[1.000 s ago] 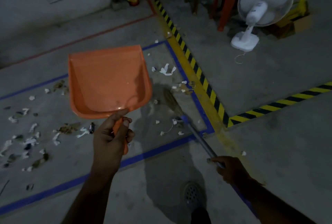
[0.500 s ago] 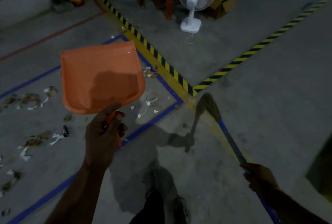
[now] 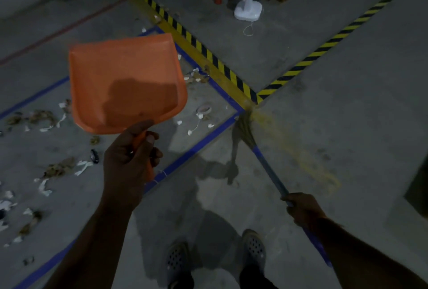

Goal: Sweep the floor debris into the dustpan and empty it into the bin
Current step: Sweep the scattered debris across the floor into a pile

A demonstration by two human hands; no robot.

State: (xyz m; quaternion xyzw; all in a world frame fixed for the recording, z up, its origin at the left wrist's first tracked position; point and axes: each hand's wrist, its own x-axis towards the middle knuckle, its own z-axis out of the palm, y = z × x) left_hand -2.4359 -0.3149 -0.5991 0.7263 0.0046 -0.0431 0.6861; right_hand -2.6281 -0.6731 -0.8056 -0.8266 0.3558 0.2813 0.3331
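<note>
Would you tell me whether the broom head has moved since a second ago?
Yes. The broom head left the debris inside the blue tape and now sits outside its corner.

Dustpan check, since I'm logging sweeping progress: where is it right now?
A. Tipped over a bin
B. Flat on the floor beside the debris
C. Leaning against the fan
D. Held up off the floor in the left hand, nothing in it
D: the left hand grips the handle of the dustpan, which is raised above the floor with its inside bare, while debris lies below.
</note>
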